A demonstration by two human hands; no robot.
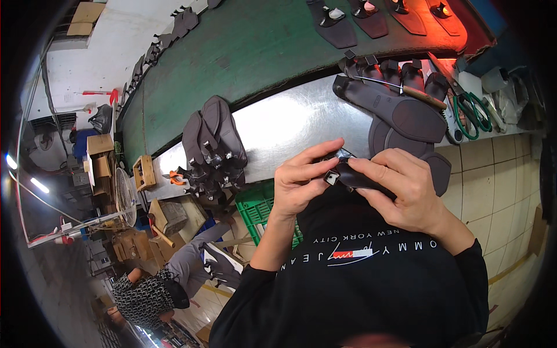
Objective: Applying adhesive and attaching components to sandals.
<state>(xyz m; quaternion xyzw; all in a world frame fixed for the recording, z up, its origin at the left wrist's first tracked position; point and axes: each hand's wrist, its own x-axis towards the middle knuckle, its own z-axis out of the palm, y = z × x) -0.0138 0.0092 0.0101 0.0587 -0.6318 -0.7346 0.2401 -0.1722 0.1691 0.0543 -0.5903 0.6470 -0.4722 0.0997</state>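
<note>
Both my hands hold a dark brown sandal strap piece [355, 178] with a small square metal buckle [332, 177] close in front of my chest. My left hand [301, 180] pinches the buckle end with thumb and fingers. My right hand [400, 188] wraps over the other end of the strap. Just beyond my hands, brown sandal soles [400, 113] lie on the shiny metal worktop [284, 124].
A stack of dark sandals [212, 148] stands at the worktop's left. Green-handled scissors [471, 113] lie at the right, a wooden-handled tool [420, 95] across the soles. Behind runs a green conveyor [255, 46] carrying soles. A green crate [258, 209] sits below; another person [168, 284] sits lower left.
</note>
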